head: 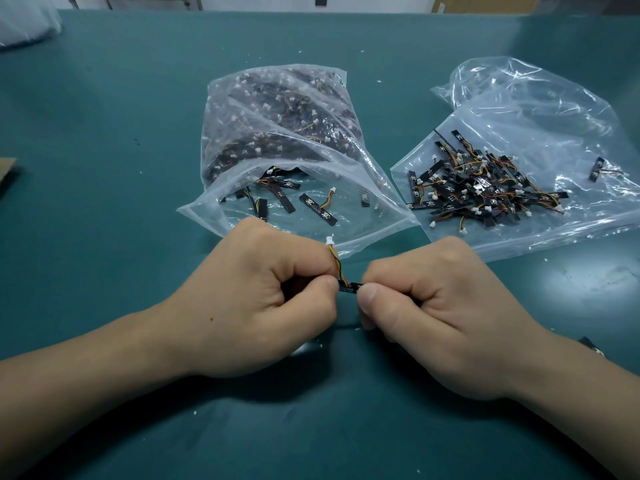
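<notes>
Here, 2 hands pinch 1 black strip (350,287) just above the green table (104,168), near centre.
Left hand (263,299) & right hand (440,317) are both curled, thumb & forefinger of each nipping one end of the strip, so only its middle shows betw. them. Its thin wires (335,260) (red, yellow, black) run up past the left forefinger to 1 white plug (329,241). Print on the strips is too small to read. 2 clear bags lie farther off: a stuffed bag (277,109) at centre, mouth open toward the hands w/ a few loose strips inside, and a flat bag (540,109) at right carrying a heap of strips (485,188), too tangled to count, plus 1 stray strip (596,169) at its right side. 1 cardboard bit (7,171) sits at the left edge.
</notes>
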